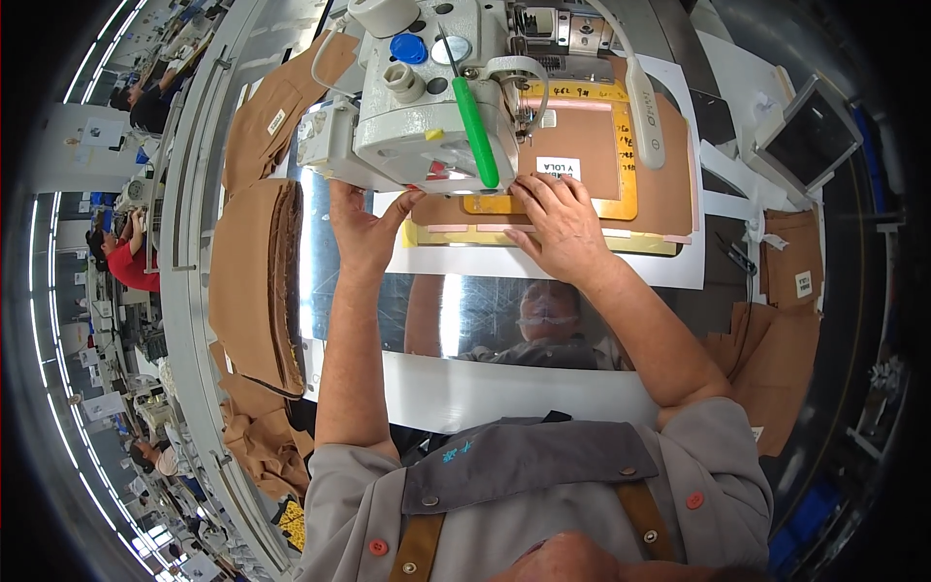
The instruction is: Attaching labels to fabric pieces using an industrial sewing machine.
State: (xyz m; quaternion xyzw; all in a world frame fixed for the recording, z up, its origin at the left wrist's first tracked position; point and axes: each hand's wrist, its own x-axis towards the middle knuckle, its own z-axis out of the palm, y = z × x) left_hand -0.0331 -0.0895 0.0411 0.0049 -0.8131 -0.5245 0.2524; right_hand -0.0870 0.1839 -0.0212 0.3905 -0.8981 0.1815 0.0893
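Note:
A white sewing machine head point(407, 136) fills the upper middle, with a green-handled tool point(475, 131) and a blue round cap point(408, 48) on it. My left hand point(365, 231) reaches under its left front, thumb stretched rightward; the other fingertips are hidden, so their grip is unclear. My right hand point(558, 228) lies open, fingers spread, at the near edge of a yellow template frame point(618, 206), right of the needle area. The frame lies on brown flat pieces point(664, 165) with a white label point(558, 167), over a pale yellow board point(441, 235) and white sheet.
Stacked brown pieces point(247, 281) lie left, more point(781, 359) at right, near black scissors point(737, 254). A screen point(807, 131) stands upper right, below a hanging white device point(648, 116). A shiny metal plate point(436, 310) shows a reflection. Co-workers point(131, 262) sit far left.

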